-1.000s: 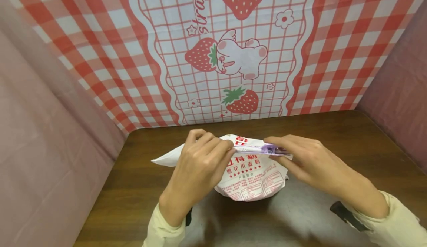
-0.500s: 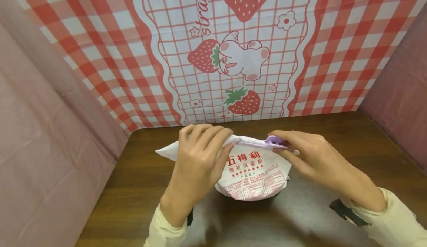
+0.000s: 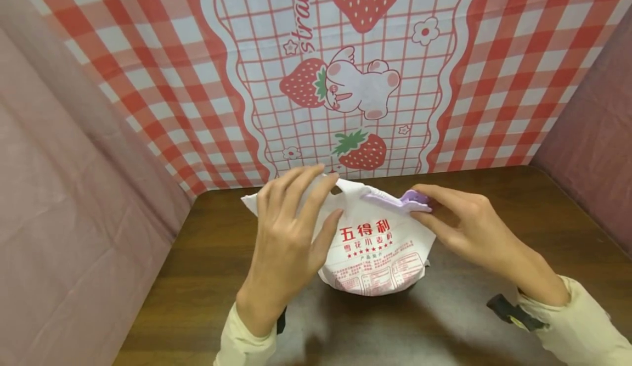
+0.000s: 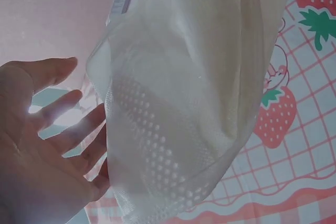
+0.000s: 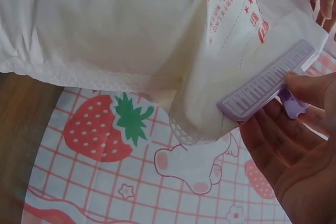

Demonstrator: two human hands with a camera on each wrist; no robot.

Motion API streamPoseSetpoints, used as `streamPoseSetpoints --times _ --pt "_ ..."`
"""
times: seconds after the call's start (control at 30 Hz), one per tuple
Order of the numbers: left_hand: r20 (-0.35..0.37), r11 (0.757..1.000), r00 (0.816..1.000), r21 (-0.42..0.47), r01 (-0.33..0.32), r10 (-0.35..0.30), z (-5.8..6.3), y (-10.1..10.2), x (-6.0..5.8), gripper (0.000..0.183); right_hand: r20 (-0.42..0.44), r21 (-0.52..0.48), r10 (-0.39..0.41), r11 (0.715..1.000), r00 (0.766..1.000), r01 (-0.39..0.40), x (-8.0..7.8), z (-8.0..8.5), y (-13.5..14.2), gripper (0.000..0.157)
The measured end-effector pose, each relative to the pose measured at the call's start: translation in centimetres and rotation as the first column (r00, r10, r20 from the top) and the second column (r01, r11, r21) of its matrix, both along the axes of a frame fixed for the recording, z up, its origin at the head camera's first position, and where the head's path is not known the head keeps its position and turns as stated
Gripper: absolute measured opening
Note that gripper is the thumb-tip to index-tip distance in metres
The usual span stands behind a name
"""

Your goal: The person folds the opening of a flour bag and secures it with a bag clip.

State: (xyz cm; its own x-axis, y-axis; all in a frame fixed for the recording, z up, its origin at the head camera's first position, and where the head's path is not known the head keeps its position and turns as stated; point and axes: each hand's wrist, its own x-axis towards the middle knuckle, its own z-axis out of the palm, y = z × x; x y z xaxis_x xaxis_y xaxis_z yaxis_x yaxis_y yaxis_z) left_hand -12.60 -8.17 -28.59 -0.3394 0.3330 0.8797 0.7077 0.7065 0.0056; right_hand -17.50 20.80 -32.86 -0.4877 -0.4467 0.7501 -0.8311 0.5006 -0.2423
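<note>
A white flour bag [image 3: 377, 251] with red print is in the middle of the head view, its top folded over. Across the right part of that fold sits a purple bag clip [image 3: 413, 199]. My right hand [image 3: 466, 226] pinches the clip's end between thumb and fingers; the right wrist view shows the ridged clip [image 5: 268, 85] on the bag's top. At the bag's left side my left hand [image 3: 286, 234] has its fingers spread. In the left wrist view those fingers [image 4: 65, 135] lie loose beside the bag's translucent edge, gripping nothing.
Beneath is a dark brown wooden table [image 3: 178, 289]. A red and white checked cloth [image 3: 163, 80] with strawberries hangs behind it. Pink curtains [image 3: 59, 190] close off both sides.
My left hand has let go of the bag's top and spread its fingers. The folded top has risen and tilted up on the left. My right hand still holds the clip, slightly higher.
</note>
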Motion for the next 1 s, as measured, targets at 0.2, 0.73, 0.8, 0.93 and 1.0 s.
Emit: streamPoseSetpoints --times 0.2,0.73,0.8,0.93,1.0 --pt "0.005 0.999 0.999 0.028 -0.042 0.041 0.4 -0.1 0.7 0.045 0.012 0.005 0.001 1.0 1.0 -0.001 0.5 0.0 0.1 0.037" --pt "-0.21 0.962 0.943 -0.139 0.234 -0.26 -4.1 0.4 2.6 0.016 0.172 0.125 -0.081 0.99 0.982 0.06 1.5 -1.0 1.1 0.051" --pt "-0.175 0.955 0.944 -0.152 0.254 -0.279 -5.0 -0.1 3.1 0.014 0.171 0.144 -0.116 0.985 0.978 0.092 1.8 -1.5 1.6 0.051" --pt "-0.086 0.955 0.961 -0.168 0.244 -0.261 -6.8 -1.0 3.7 0.018 0.164 0.143 -0.174 0.978 0.971 0.151 2.4 -2.6 2.7 0.057" --pt "-0.039 0.958 0.969 -0.164 0.233 -0.243 -7.8 -1.5 3.8 0.022 0.174 0.128 -0.207 0.974 0.963 0.187 2.8 -3.4 3.3 0.063"
